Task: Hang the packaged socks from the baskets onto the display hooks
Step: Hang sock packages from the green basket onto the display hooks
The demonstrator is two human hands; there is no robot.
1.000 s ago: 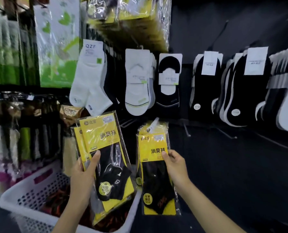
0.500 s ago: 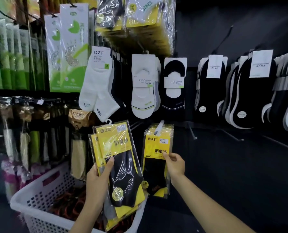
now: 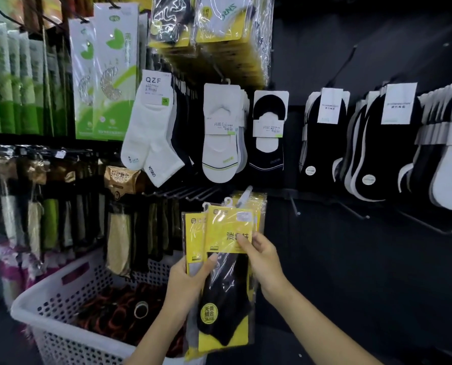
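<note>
The left hand (image 3: 186, 284) held a small pile of sock packs (image 3: 193, 233) from the left side, with its thumb curled over the front. The right hand (image 3: 264, 256) pinched the yellow top of the front pack (image 3: 227, 225) with fingers and thumb. The pile was up in the air above the right edge of the white basket (image 3: 35, 296). It was right in front of a hook (image 3: 246, 193) on the black wall, where more yellow packs (image 3: 260, 206) hung.

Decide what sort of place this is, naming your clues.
Probably a shop's sock aisle: labelled socks hang in rows on wall hooks, and a white basket beside the packaged socks holds more stock.
</note>
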